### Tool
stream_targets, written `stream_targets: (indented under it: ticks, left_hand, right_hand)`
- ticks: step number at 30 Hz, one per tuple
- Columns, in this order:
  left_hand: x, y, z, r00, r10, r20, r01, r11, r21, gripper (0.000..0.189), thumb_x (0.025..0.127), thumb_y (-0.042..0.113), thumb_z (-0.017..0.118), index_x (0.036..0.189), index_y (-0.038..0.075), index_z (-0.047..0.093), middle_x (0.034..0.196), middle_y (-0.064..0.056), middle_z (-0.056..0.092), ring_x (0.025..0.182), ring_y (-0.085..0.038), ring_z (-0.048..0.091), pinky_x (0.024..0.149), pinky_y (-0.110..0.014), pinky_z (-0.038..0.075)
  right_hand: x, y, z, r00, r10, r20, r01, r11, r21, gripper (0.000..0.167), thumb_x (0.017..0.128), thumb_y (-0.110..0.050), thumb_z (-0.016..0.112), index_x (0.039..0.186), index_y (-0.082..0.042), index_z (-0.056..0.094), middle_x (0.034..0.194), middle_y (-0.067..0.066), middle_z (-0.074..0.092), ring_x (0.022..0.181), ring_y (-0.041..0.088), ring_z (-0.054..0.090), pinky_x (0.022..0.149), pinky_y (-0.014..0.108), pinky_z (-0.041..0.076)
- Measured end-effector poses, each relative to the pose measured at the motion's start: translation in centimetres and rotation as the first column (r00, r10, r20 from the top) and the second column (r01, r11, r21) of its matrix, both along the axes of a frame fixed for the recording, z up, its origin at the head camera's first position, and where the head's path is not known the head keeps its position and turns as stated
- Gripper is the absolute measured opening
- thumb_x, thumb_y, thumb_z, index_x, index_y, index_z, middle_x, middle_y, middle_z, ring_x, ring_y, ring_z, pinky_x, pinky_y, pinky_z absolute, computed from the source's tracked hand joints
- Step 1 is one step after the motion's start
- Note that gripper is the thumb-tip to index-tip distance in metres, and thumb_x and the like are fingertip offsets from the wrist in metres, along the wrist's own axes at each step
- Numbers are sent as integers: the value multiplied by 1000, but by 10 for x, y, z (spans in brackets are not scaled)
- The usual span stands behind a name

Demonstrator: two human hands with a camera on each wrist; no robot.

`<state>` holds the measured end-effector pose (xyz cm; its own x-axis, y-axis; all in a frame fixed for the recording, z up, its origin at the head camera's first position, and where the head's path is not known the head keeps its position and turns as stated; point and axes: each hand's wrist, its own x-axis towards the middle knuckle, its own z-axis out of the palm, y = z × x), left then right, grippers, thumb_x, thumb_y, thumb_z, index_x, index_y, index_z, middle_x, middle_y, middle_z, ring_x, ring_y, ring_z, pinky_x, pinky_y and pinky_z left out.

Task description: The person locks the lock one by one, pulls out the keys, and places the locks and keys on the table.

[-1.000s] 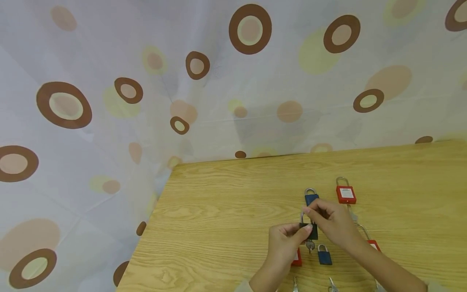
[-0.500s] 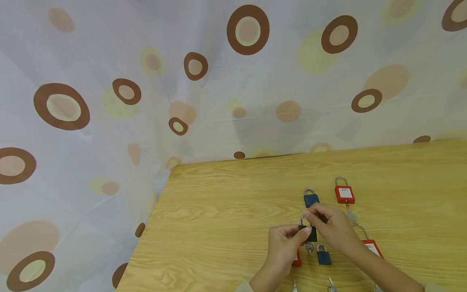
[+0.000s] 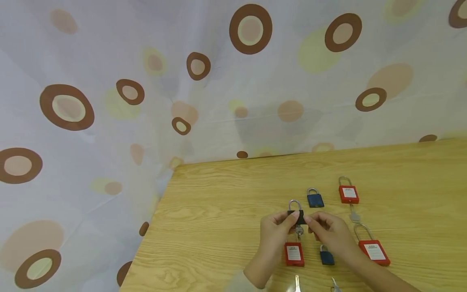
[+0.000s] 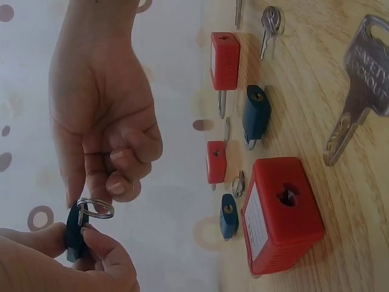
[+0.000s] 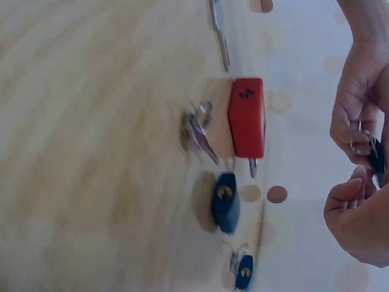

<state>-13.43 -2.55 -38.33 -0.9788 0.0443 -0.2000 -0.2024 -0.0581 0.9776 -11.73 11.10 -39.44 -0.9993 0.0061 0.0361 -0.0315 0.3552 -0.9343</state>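
A small black padlock (image 3: pixel 301 217) is held up above the table, its shackle upward. Its body is pinched by the thumb and fingers of my left hand (image 3: pixel 270 237). My right hand (image 3: pixel 330 232) has its thumb and forefinger at the padlock's right edge, seemingly pinching it, with the other fingers curled. From the underside hangs a key (image 3: pixel 299 231), partly hidden; a key ring (image 4: pixel 97 208) shows beside the padlock in the left wrist view. Below the hands lie a red padlock (image 3: pixel 294 254) with a white label and a small blue padlock (image 3: pixel 327 256).
Another blue padlock (image 3: pixel 315 199) lies beyond the hands. Two more red padlocks (image 3: pixel 348 194) lie to the right, one with a loose key (image 3: pixel 354 215) beside it. More keys (image 3: pixel 335 286) lie near the front. A spotted curtain (image 3: pixel 255 93) borders the wooden table (image 3: pixel 219 211).
My right fingers have come down from the shackle to the padlock body's right edge. Both hands moved slightly left and up with the padlock, uncovering the red padlock below and the blue one beyond.
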Motion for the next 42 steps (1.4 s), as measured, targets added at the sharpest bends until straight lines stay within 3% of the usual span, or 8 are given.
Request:
stream_targets:
  ticks: [7,15,21,27,32,35,38,42]
  left_hand:
    - [-8,-2,-1,999,41,3,-41,999,25,23,83,15,69,90,-7,69,82,-4,69,67,-5,55,66,-20,50]
    - [-9,-3,-3,999,50,14,-50,998,37,23,82,14,70,88,-8,69,74,0,66,63,-4,53,63,-19,48]
    - [-7,-3,-7,997,69,32,-70,997,21,22,82,12,70,88,-8,69,69,3,62,60,-5,50,61,-18,45]
    - [-6,-3,-8,996,82,41,-83,996,24,21,82,13,69,91,-7,69,74,0,66,62,-5,52,63,-19,47]
    - [-17,-16,-5,990,140,13,-141,984,108,28,87,17,65,95,-9,66,70,4,59,65,-4,52,65,-16,47]
    - [-22,-26,-3,987,160,2,-159,980,117,30,88,19,63,97,-10,64,74,4,58,68,-4,52,66,-14,47]
    - [-23,-30,-3,988,151,18,-152,983,98,29,88,18,63,98,-9,64,76,3,58,69,-5,53,67,-14,48]
    - [-20,-33,-6,986,162,28,-164,982,91,29,89,18,62,98,-10,63,75,3,58,67,-4,52,65,-14,47]
  right_hand:
    - [7,-15,-7,999,-7,52,16,985,-170,18,91,-11,58,93,7,61,65,-8,49,53,4,42,44,19,38]
    - [10,-23,-2,971,-67,229,121,965,-231,20,90,-15,61,93,4,59,65,-5,50,56,7,43,48,20,37]
    - [10,-25,-4,950,-79,302,147,967,-207,19,89,-16,61,91,3,60,65,-4,50,57,8,43,49,20,37]
    - [13,-28,-10,950,-85,300,151,967,-203,18,89,-14,61,92,4,61,66,-4,50,58,7,44,51,19,39]
    - [26,-33,-18,952,23,305,36,981,-189,21,89,-14,60,95,6,62,64,-4,53,55,6,45,50,19,40]
    - [32,-36,-18,946,68,317,-13,985,-174,21,90,-14,60,95,6,63,64,-3,53,53,5,44,49,19,40]
    - [29,-37,-14,948,32,317,25,985,-172,20,89,-14,60,93,5,63,64,-2,53,54,6,44,49,19,40]
    - [16,-33,-10,945,-44,323,92,987,-135,20,89,-14,60,94,5,63,67,-2,54,58,7,45,51,20,41]
